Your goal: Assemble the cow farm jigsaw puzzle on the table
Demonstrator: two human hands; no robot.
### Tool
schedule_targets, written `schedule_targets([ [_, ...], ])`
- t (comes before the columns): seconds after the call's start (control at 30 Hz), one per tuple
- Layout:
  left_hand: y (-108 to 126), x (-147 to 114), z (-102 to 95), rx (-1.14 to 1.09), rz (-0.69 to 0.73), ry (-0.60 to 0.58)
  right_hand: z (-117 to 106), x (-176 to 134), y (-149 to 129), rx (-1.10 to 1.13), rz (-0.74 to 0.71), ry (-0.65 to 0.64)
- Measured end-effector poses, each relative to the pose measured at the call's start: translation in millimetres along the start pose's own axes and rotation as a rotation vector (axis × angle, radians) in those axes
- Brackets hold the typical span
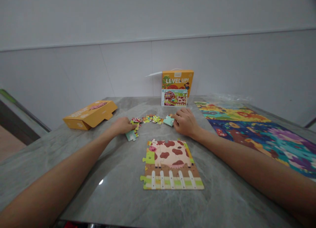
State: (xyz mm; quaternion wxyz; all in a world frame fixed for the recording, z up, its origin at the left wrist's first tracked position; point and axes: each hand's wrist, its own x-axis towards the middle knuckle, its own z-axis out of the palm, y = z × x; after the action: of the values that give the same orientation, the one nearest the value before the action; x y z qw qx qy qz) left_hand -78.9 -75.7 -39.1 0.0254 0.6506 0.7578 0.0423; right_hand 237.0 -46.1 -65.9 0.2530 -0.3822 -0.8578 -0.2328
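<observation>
My left hand (pixel 122 125) is closed at the left end of a row of loose puzzle pieces (pixel 153 119), its fingertips on a piece. Just below those fingers lies a pale blue-green puzzle piece (pixel 131 135). At the right end of the row, my right hand (pixel 184 121) has curled fingers gripping the edge of a light blue puzzle piece (pixel 169 120). Nearer to me, between my forearms, a joined puzzle section (pixel 172 163) lies flat, showing a brown-spotted cow above a white fence. Tabs stick out along its left edge.
An orange box (pixel 91 114) lies at the left. At the back stands an orange "LEVEL UP!" box (pixel 178 79) with a farm picture card (pixel 174 98) before it. Colourful finished puzzles (pixel 259 135) cover the right side, with clear plastic wrap (pixel 229 97) behind. The grey table (pixel 118 195) meets a wall.
</observation>
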Motion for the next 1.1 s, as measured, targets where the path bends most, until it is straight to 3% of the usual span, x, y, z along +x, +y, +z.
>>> schedule_targets([
  [0.2, 2.4, -9.7, -13.6, -0.002, 0.003, 0.175, 2.1, -0.9, -0.2, 0.068, -0.114, 0.044],
  [0.37, 20.4, -27.4, -11.9, -0.096, 0.237, 0.409, 3.6, -1.2, 0.0, 0.207, -0.367, -0.014],
  [0.53, 44.3, -46.0, 3.9, -0.402, 0.464, 0.257, 8.4, -2.1, 0.1, 0.193, -0.250, -0.031],
  [0.67, 56.3, -53.7, 15.9, -0.561, 0.584, 0.219, 9.3, -1.3, 1.6, 0.192, -0.198, 0.035],
  [0.77, 59.1, -51.7, 25.1, -0.729, 0.600, 0.173, 5.8, 0.8, -4.3, 0.433, -0.203, 0.104],
  [0.87, 59.3, -48.3, 32.7, -0.856, 0.659, 0.074, 3.3, 1.3, -16.7, 0.776, -0.163, 0.010],
  [0.97, 58.0, -49.0, 34.2, -0.808, 0.721, 0.048, 5.5, -0.6, -25.3, 0.960, -0.082, -0.151],
  [1.1, 52.9, -52.7, 29.0, -0.527, 0.865, 0.100, 11.6, -3.5, -21.8, 1.094, 0.081, -0.177],
])
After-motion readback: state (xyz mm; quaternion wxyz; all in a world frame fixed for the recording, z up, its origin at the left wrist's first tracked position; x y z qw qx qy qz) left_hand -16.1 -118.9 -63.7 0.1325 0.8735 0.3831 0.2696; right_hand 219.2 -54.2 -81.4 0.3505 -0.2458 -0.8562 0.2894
